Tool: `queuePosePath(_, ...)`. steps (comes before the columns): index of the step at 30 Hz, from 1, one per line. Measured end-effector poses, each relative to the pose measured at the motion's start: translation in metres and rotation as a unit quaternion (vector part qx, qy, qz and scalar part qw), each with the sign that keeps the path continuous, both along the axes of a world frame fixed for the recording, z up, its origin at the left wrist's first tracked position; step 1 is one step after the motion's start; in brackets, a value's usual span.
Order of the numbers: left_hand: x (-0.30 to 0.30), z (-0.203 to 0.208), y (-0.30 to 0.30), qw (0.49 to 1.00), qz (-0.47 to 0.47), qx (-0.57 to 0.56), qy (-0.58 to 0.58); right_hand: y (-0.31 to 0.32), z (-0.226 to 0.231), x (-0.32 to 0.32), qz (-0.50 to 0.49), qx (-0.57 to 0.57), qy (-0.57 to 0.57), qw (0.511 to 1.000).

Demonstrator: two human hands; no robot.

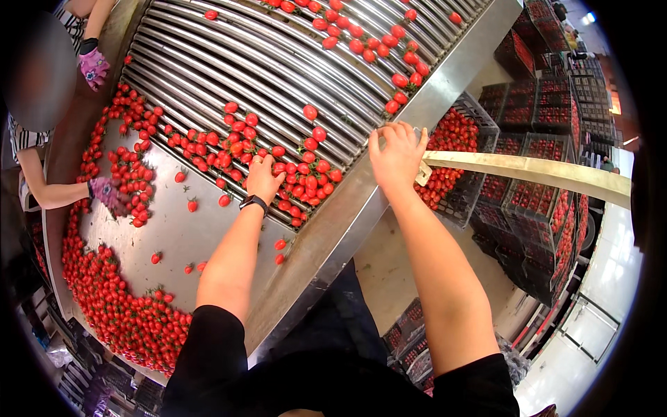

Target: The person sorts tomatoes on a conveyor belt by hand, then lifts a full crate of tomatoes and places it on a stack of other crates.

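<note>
At the lower end of a metal roller conveyor, my left hand reaches into a band of small red tomatoes. Its thumb stands apart from the bent fingers, which touch the tomatoes; I see none plainly gripped. A dark watch sits on that wrist. My right hand rests open on the conveyor's metal side rim, thumb and little finger spread. Just beside it is the end of a pale yellowish bar. Below that bar a dark crate holds many red tomatoes.
A metal tray adjoins the rollers, with tomatoes heaped along its left and near sides. Across it, a co-worker's gloved hand is among tomatoes; another pink glove is at the far edge. Stacked tomato crates stand at right.
</note>
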State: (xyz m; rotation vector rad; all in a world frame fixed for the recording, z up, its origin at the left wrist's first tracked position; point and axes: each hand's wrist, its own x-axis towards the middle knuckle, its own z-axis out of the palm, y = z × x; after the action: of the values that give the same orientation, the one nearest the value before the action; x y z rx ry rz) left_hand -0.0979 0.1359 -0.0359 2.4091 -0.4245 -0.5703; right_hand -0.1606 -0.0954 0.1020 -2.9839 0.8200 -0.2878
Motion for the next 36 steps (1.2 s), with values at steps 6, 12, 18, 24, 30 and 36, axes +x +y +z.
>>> queuePosePath(6, -0.020, -0.017, 0.011, 0.935, 0.179, -0.232, 0.200, 0.004, 0.002, 0.001, -0.005, 0.004, 0.008, 1.000)
queuePosePath(12, -0.037, -0.011, -0.021, 0.995, -0.001, -0.093, -0.020, 0.006, 0.000, 0.000, -0.007, 0.002, 0.019, 1.000)
queuePosePath(18, -0.008, -0.014, -0.017, 0.987, -0.027, -0.141, 0.067, 0.010, 0.001, 0.002, -0.004, 0.006, 0.015, 1.000)
queuePosePath(24, -0.014, 0.006, -0.026, 0.989, -0.106, -0.095, 0.033, 0.010, 0.002, 0.000, -0.013, 0.009, 0.024, 1.000)
queuePosePath(30, -0.014, 0.002, -0.044, 0.994, -0.109, 0.017, -0.011, 0.012, 0.000, 0.003, -0.010, 0.011, 0.026, 1.000)
queuePosePath(36, -0.004, 0.001, -0.037, 0.989, 0.114, -0.088, 0.039, 0.015, -0.002, 0.002, -0.010, 0.008, 0.018, 1.000)
